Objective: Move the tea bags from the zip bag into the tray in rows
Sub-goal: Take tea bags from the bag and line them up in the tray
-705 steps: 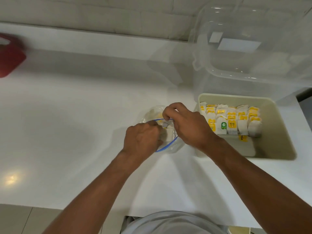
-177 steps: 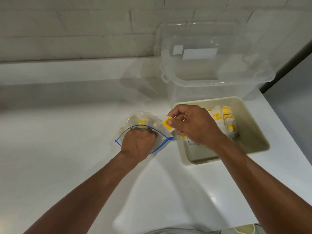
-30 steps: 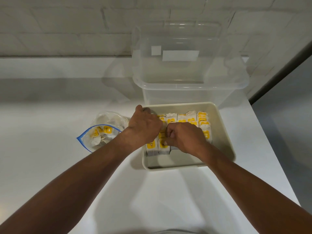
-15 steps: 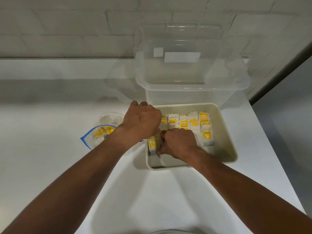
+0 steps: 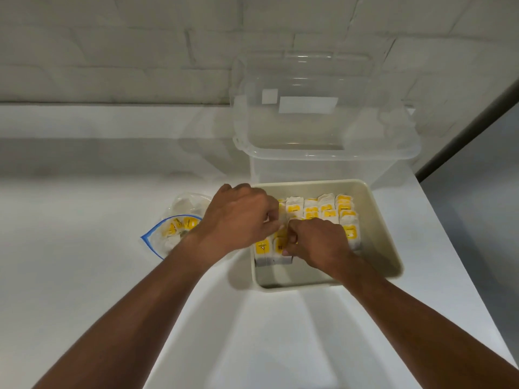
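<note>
A beige tray [image 5: 379,234] sits on the white counter with several white tea bags [image 5: 325,211] with yellow labels standing in rows at its back and left. Both of my hands are inside the tray. My left hand [image 5: 238,220] and my right hand [image 5: 314,245] meet over the left rows, fingers curled and pinching tea bags there. Left of the tray lies the clear zip bag [image 5: 174,234] with a blue seal, open, with a few tea bags inside. My left wrist hides the bag's right side.
A large clear plastic bin [image 5: 323,130] stands right behind the tray against the white brick wall. The counter's right edge [image 5: 449,248] runs close to the tray, with grey floor beyond it.
My hands stay in the tray's left rows; the right hand has shifted slightly right and back, and the fingers of both now meet over the tea bags.
</note>
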